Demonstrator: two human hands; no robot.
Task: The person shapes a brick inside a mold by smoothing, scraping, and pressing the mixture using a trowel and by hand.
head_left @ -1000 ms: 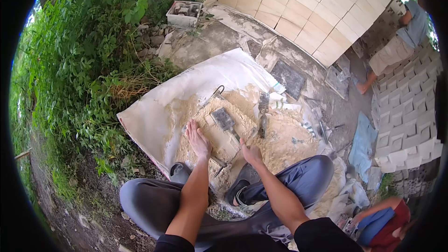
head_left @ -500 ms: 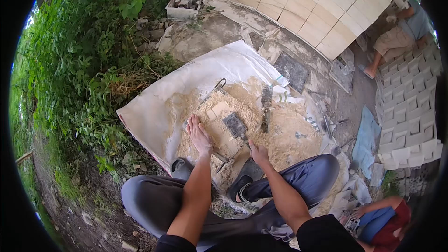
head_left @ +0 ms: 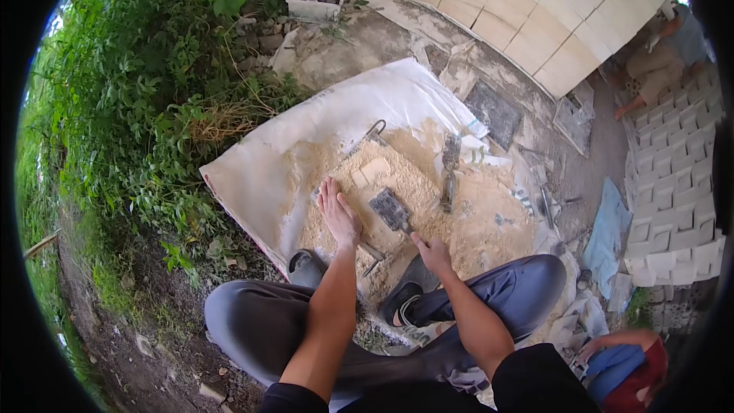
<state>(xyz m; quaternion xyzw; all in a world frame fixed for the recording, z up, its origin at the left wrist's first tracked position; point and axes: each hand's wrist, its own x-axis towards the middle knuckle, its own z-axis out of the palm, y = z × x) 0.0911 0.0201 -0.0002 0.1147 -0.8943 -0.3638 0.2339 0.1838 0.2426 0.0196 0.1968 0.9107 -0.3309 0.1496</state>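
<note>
My right hand (head_left: 433,253) is closed around the handle of a trowel (head_left: 391,209), whose flat dark-grey blade lies on pale, crumbly, sand-like material (head_left: 411,177). This material fills and covers a mold (head_left: 375,255), so most of its frame is hidden. A bent metal handle (head_left: 378,127) sticks out at the far end. A smooth, pale squarish patch (head_left: 371,171) shows just beyond the blade. On the left side of the mold, my left hand (head_left: 340,214) rests with its fingers stretched out flat on the material, holding nothing.
A white sheet (head_left: 260,157) lies under the loose material. Dark metal bars (head_left: 449,172) and a dark plate (head_left: 493,115) are to the right. Molded tiles (head_left: 673,191) are stacked farther right, near two other people (head_left: 631,371). Plants (head_left: 145,92) border the left.
The camera view has shifted slightly. The trowel blade has slid toward me across the material, away from the smooth patch. My left hand stays at the mold's left side, its fingers closer together.
</note>
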